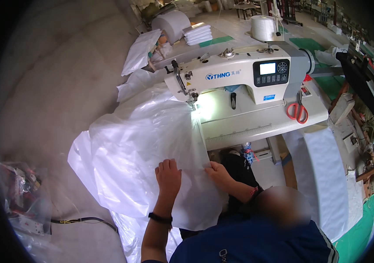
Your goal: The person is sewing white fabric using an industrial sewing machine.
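A large sheet of thin white plastic film (130, 144) drapes over the left end of the sewing machine table and down toward my lap. Its right edge runs up under the needle area of a white industrial sewing machine (239, 72), lit by a bright lamp. My left hand (168, 175) rests on top of the film, palm down, with fingers slightly bent; its thumb is hidden. To the right, my right hand (220, 175) pinches the film's right edge below the table front.
Red-handled scissors (298, 113) lie on the table's right side. A large white thread cone (263, 28) stands behind the machine. Folded white stacks (198, 33) and a white roll (171, 25) sit beyond. At far left is a clear bag of odds and ends (22, 193).
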